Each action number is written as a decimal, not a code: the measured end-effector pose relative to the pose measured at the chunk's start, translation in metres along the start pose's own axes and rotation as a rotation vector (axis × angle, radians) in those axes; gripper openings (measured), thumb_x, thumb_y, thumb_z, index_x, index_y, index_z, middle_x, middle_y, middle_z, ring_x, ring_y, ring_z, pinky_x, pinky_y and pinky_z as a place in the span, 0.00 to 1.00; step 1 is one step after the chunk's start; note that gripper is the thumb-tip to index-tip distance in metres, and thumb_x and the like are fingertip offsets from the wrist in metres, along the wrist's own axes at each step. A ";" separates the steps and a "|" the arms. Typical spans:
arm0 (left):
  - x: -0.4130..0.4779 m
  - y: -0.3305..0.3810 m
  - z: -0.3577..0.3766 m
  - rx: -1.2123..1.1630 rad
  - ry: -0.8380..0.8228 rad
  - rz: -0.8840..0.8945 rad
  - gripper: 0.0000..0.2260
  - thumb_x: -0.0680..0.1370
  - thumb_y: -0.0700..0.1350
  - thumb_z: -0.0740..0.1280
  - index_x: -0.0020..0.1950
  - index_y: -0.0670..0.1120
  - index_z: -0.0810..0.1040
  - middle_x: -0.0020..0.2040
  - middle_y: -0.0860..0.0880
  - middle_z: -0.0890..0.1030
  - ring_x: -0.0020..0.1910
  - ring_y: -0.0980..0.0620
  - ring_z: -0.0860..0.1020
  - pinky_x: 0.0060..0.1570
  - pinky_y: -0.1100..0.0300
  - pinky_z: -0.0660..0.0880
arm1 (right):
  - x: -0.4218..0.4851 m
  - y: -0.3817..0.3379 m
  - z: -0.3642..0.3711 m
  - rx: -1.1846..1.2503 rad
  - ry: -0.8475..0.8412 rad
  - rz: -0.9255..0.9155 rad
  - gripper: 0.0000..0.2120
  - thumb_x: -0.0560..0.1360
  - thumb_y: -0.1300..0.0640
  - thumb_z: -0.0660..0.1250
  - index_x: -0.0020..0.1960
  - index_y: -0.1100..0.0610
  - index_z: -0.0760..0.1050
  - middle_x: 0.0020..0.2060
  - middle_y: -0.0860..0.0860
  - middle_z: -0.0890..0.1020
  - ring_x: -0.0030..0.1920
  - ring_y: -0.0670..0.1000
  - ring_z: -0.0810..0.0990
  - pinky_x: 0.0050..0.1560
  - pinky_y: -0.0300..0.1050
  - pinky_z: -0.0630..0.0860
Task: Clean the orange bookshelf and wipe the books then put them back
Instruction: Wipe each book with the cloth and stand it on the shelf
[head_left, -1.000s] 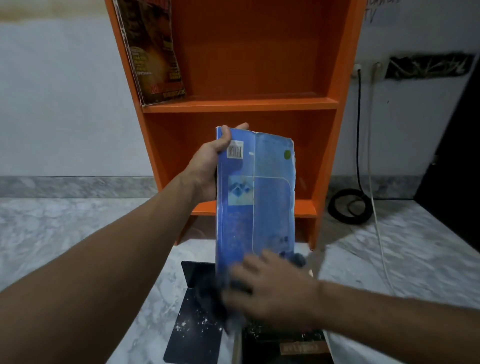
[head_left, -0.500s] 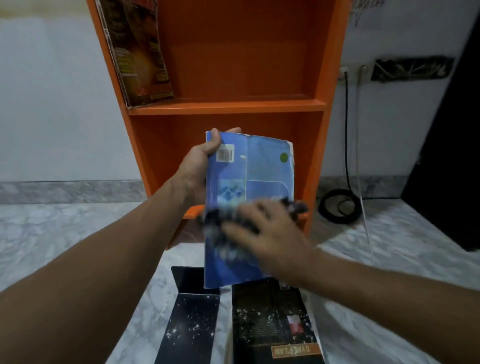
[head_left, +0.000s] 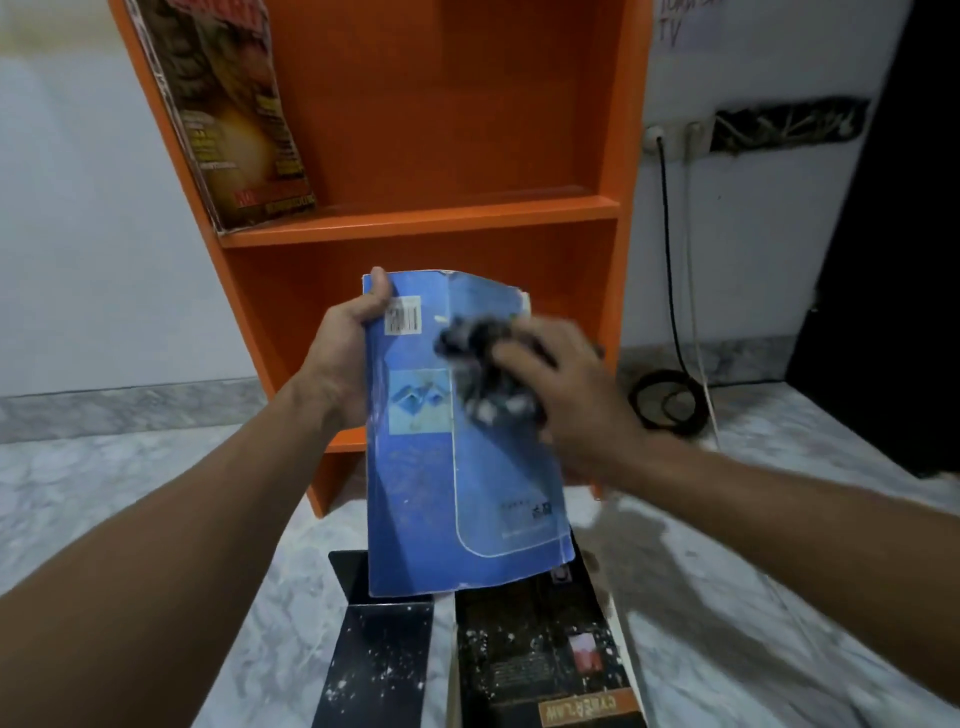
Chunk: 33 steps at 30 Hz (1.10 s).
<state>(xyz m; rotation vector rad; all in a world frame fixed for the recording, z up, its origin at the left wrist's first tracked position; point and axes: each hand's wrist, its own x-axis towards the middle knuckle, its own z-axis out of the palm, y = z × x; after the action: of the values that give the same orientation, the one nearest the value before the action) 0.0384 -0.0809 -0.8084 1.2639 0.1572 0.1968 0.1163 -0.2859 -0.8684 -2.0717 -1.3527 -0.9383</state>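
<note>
Left hand (head_left: 345, 358) grip clamped on blue book (head_left: 457, 467) — upright, right hand (head_left: 566, 395) pressing dark cloth (head_left: 483, 358) on cover.

A magazine (head_left: 228, 114) leans inside the bookshelf (head_left: 441, 208), left; two books (head_left: 540, 649) lie before it.

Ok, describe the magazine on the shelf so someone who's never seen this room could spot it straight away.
Find the orange bookshelf against the white wall. On the shelf board above the lowest compartment, at the far left, a magazine leans against the side panel. It is the only thing on the shelves, with a dark brown and orange cover, unlike the blue book being wiped.
</note>
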 end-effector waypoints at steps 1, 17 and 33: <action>0.000 0.001 0.001 -0.009 0.000 0.004 0.27 0.79 0.64 0.59 0.61 0.43 0.80 0.57 0.40 0.83 0.56 0.38 0.82 0.56 0.42 0.79 | -0.032 -0.002 0.010 0.023 -0.100 -0.054 0.29 0.64 0.67 0.72 0.64 0.56 0.73 0.63 0.60 0.74 0.58 0.63 0.73 0.54 0.57 0.76; -0.004 0.000 0.012 0.008 -0.054 0.001 0.28 0.80 0.64 0.55 0.63 0.43 0.79 0.60 0.40 0.82 0.58 0.39 0.81 0.57 0.42 0.78 | 0.038 0.003 -0.020 0.034 0.204 0.159 0.30 0.64 0.66 0.66 0.67 0.56 0.73 0.59 0.61 0.74 0.54 0.63 0.74 0.52 0.53 0.76; -0.013 0.006 0.020 -0.001 -0.055 -0.039 0.23 0.81 0.61 0.58 0.58 0.45 0.80 0.56 0.42 0.84 0.53 0.43 0.83 0.56 0.47 0.78 | 0.068 -0.027 -0.036 0.002 0.225 0.172 0.26 0.70 0.59 0.67 0.68 0.48 0.73 0.51 0.58 0.72 0.50 0.58 0.71 0.47 0.50 0.74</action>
<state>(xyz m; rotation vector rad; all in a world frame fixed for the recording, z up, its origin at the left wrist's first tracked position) 0.0304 -0.1009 -0.7966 1.2628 0.1350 0.1282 0.0996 -0.2612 -0.7920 -1.9769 -1.0425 -1.0568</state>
